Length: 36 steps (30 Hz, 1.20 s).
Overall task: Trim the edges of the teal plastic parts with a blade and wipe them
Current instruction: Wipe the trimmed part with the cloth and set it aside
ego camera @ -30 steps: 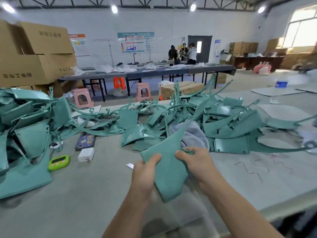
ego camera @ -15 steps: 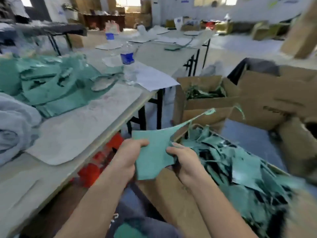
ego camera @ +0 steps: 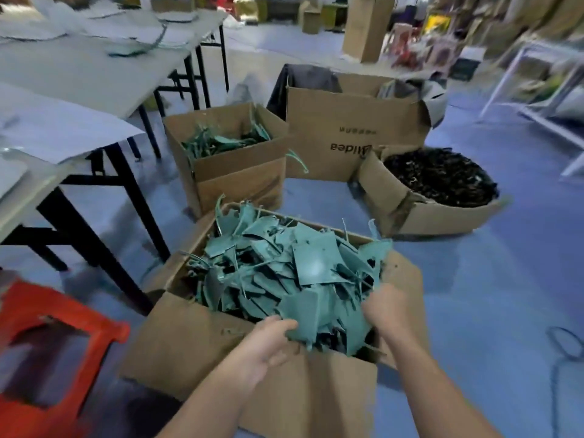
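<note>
A flat teal plastic part (ego camera: 301,312) lies at the near side of a heap of teal parts (ego camera: 284,257) filling an open cardboard box (ego camera: 221,358) on the floor. My left hand (ego camera: 268,341) grips the part's near left edge, thumb on top. My right hand (ego camera: 385,308) is at the part's right end, fingers curled down into the heap and blurred. No blade or cloth is in view.
Behind stands a smaller box (ego camera: 240,181) of thin teal trimmings, a large brown box (ego camera: 347,134), and a low box of black scraps (ego camera: 442,178). A folding table (ego camera: 79,74) runs along the left, its black leg (ego camera: 94,241) near the box. A red stool (ego camera: 47,343) is at the lower left.
I have turned away from the table to the floor boxes. Both hands have lowered the teal part from mid-air onto the heap in the nearest box.
</note>
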Available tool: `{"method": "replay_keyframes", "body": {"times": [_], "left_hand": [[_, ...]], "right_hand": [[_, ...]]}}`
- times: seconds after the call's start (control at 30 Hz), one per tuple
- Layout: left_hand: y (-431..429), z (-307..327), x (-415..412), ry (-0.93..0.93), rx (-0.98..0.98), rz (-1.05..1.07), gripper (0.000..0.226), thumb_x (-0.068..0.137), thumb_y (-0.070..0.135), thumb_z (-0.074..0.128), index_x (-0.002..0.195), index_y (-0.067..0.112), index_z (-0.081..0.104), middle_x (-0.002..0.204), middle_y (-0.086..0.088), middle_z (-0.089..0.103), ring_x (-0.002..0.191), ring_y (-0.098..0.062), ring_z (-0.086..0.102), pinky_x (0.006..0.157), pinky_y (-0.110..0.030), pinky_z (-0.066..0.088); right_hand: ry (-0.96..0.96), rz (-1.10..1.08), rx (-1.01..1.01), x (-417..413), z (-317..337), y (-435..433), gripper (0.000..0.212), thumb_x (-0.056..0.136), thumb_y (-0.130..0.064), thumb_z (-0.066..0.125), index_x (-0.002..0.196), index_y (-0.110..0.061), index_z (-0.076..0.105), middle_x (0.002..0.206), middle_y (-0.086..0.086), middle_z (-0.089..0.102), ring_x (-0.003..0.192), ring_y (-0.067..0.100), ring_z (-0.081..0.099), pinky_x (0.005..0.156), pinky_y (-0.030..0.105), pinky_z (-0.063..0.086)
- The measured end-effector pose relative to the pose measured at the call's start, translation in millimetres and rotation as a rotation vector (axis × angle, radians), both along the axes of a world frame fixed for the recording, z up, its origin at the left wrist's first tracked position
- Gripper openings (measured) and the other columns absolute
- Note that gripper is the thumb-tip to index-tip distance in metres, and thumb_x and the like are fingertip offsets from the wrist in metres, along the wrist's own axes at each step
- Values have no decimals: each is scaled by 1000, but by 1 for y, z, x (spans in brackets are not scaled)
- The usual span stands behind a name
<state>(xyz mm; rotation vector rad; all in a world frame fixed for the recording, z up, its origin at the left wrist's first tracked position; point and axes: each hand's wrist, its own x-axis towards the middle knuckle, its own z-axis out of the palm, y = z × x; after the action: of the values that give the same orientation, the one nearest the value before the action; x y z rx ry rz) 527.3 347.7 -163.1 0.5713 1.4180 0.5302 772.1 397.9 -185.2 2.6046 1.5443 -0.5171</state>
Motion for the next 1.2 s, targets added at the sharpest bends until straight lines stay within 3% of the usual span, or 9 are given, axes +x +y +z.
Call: {"method": "replay_keyframes", "body": {"times": [0.07,0.17,0.27,0.53,0.63,0.8,0.97,1.07,1.2], "left_hand": [[7,0,-4,-5,1,-14,49,97,24,66,143,18,50,123,-1,60,115,-15,58,90,-34,53],[15,-2,-26,23,18,37,44,97,20,65,140,15,57,131,-4,62,124,-18,57,101,-39,51],[21,-2,-52,44,55,77,43,98,19,62,141,17,57,136,-3,60,126,-18,56,100,-40,51],[38,7,-83,49,174,145,44,105,25,53,149,23,48,153,0,47,141,-18,44,114,-45,41],[43,12,-82,69,225,232,42,105,11,50,146,17,52,149,-5,51,137,-20,49,110,-41,45],[40,30,-95,51,402,509,23,97,-9,56,114,-1,69,98,-15,77,83,-19,77,65,-23,60],[34,79,-135,228,559,534,27,94,9,67,70,18,77,57,-4,67,40,-13,53,41,-23,42],[24,121,-172,357,648,638,45,91,19,65,46,23,60,45,0,51,35,-13,41,37,-17,28],[-8,181,-233,671,724,649,21,77,36,57,62,28,70,56,9,65,55,-11,56,52,-27,37]], "right_hand": [[-53,21,-35,22,-5,22,26,98,-19,52,72,-16,54,72,-1,52,67,19,53,48,26,35],[349,-89,-71,4,-25,38,36,99,-39,56,92,-5,62,86,10,58,75,25,55,64,33,42],[602,-142,-187,-43,-52,28,50,102,-37,51,134,0,51,131,19,58,103,29,59,85,36,46],[759,-478,152,-139,-62,15,62,101,-28,51,159,-16,30,154,11,48,136,34,50,108,42,41],[890,-477,228,-175,-33,33,59,100,-26,54,156,-20,37,151,7,53,123,28,59,91,33,44],[1132,-357,289,-238,34,48,36,95,-30,60,132,-27,61,107,-3,67,67,8,56,56,27,42],[1464,-80,290,-308,116,41,17,82,-21,63,72,-25,76,71,1,74,68,23,67,59,38,55],[1519,130,245,-356,157,25,18,83,-24,65,72,-26,78,73,2,77,65,23,70,54,37,54],[1598,342,216,-425,200,2,21,90,-7,65,76,-13,79,79,7,78,82,20,75,82,39,59]]}}
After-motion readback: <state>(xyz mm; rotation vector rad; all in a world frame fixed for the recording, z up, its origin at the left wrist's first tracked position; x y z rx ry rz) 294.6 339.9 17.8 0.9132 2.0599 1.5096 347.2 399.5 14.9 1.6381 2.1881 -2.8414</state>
